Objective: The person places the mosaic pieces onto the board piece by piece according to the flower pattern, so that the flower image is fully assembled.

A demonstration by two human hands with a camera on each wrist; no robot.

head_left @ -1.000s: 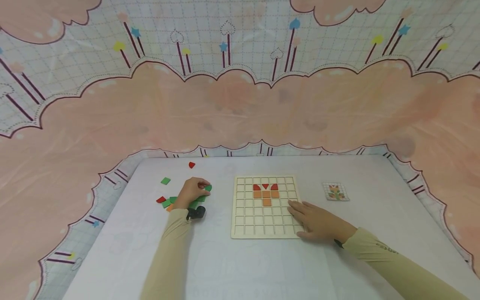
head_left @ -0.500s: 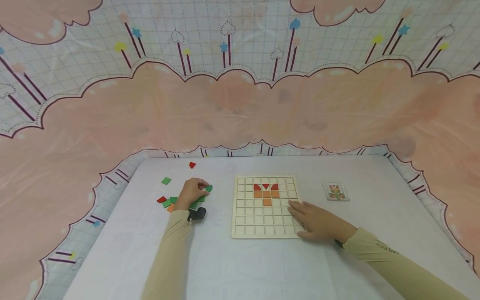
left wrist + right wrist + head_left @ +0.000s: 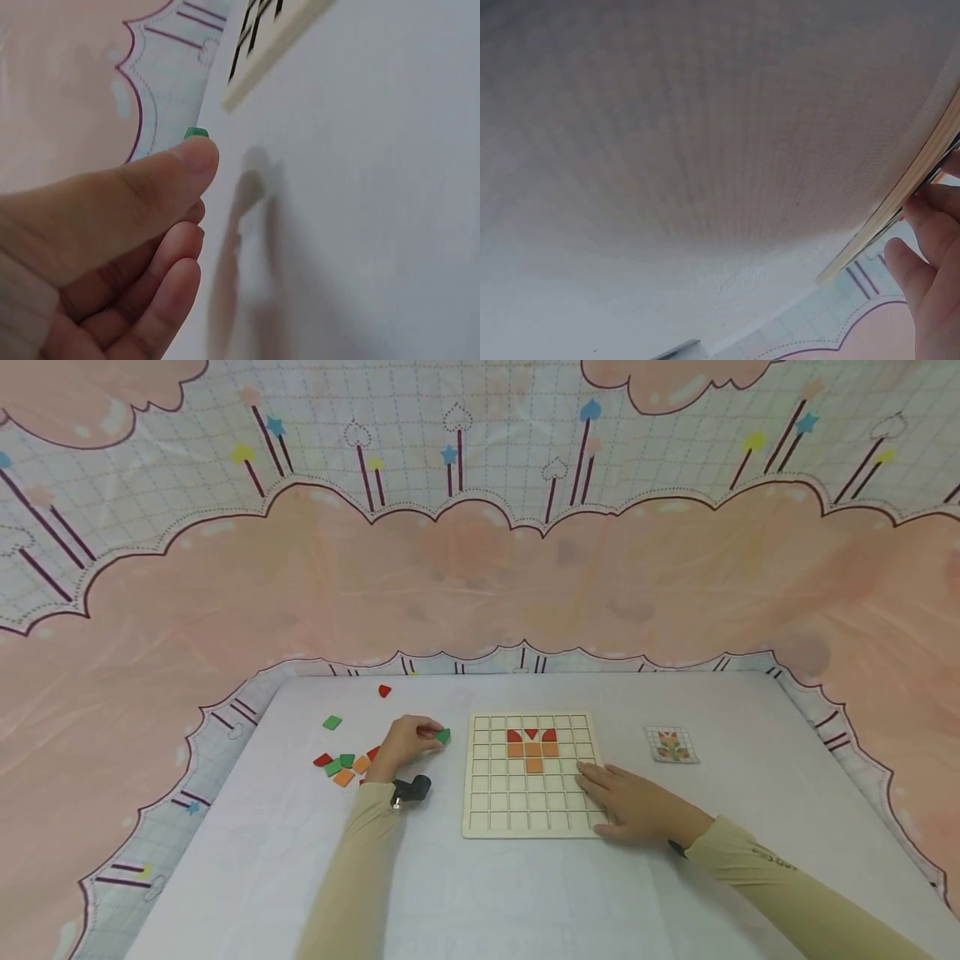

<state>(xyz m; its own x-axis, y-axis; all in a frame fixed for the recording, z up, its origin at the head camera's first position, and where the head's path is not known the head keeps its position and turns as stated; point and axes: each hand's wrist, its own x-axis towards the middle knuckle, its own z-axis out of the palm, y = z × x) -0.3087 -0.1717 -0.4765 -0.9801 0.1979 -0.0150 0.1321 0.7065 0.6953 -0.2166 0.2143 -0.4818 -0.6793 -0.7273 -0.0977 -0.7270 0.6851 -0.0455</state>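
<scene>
Between the thumb and fingers of my left hand (image 3: 408, 743), a small green tile (image 3: 443, 736) with a curved edge is pinched. The hand hovers just left of a wooden grid board (image 3: 498, 818). In the left wrist view only the tip of the green tile (image 3: 196, 133) shows past the thumb. On the board sit two red curved tiles, a red triangle (image 3: 531, 733) and several orange squares (image 3: 533, 765) in a T shape. My right hand (image 3: 637, 802) rests on the board's right edge with fingers extended; the right wrist view shows fingers (image 3: 922, 274) at that wooden edge.
Loose red, green and orange tiles lie left of the board, partly hidden by the left forearm. A green tile (image 3: 332, 722) and a red tile (image 3: 385, 691) lie apart further back. Right of the board is a pattern card (image 3: 671, 744). Patterned cloth rises behind the table.
My left hand has moved right, away from the loose tiles towards the board, carrying the green tile. More loose tiles show behind it. The right hand and board have stayed put.
</scene>
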